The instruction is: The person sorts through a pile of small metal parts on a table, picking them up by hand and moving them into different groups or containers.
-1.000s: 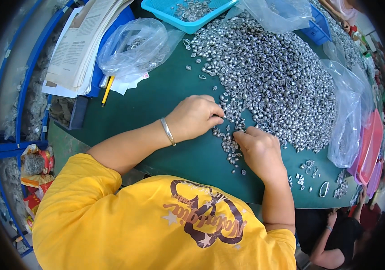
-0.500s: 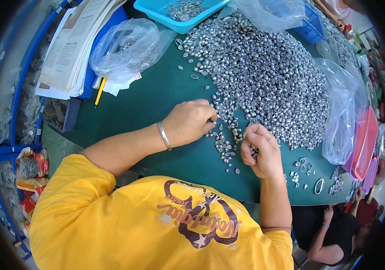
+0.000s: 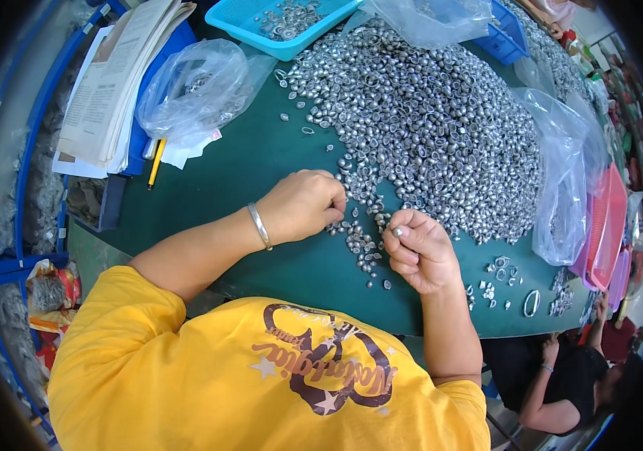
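Observation:
A large heap of small silvery metal pieces (image 3: pixel 426 128), many of them rounded or ring-like, covers the middle of the green tabletop (image 3: pixel 231 180). At its near left edge my left hand (image 3: pixel 303 204), with a silver bangle on the wrist, has its fingers curled in. Its fingertips touch the strip of loose pieces; whether they pinch one is hidden. My right hand (image 3: pixel 423 252) is raised palm up beside that strip, with a small silvery metal piece (image 3: pixel 398 232) pinched between thumb and forefinger. A small cluster of pieces (image 3: pixel 363 246) lies between the hands.
A turquoise basket (image 3: pixel 285 46) with metal parts stands at the back left, near a clear plastic bag (image 3: pixel 193 90), papers (image 3: pixel 114 86) and a yellow pen (image 3: pixel 157 164). On the right are another clear bag (image 3: pixel 562 180), a red basket (image 3: pixel 608 225) and sorted parts (image 3: pixel 502 269). A co-worker (image 3: pixel 562 383) sits at right.
My right hand has turned and opened its grip somewhat, so a metal piece now shows at the fingertips. My left hand stays near the loose pieces. The whole view has shifted slightly.

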Demonstrator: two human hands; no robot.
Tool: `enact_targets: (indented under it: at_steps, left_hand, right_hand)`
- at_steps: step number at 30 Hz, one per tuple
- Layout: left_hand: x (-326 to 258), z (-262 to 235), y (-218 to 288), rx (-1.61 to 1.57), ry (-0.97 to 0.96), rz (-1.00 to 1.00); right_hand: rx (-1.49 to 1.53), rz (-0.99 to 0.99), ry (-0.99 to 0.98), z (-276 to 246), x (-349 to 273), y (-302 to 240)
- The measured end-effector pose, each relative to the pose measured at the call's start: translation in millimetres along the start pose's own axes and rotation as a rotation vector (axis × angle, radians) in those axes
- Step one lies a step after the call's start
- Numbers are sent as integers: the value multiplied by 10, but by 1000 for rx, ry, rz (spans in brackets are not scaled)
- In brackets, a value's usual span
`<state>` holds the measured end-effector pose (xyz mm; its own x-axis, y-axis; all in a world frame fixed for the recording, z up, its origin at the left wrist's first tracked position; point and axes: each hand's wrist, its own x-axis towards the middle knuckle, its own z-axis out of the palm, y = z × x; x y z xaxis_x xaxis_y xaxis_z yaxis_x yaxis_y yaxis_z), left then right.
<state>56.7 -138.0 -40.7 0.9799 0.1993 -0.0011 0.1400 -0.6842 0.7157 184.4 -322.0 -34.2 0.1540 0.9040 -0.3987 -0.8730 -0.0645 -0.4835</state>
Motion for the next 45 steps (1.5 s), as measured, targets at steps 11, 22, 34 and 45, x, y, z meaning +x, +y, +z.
enact_targets:
  at_steps: [11,22,34,45]
  left_hand:
    - [0,-11,12,23,151,34]
    - [-9,37,79,-1726,-164,-522]
    - [-38,125,-48,-1972,-298,-417]
    - [-50,58,-14,-1947,-187,-447]
  right_hand:
    - [-241,-241,205,60,-9,-120]
    - [-1853,-662,452,174,257,-19]
    - [-1780,-648,364,175,173,5]
    - [-1289,-435,352,70,155,-50]
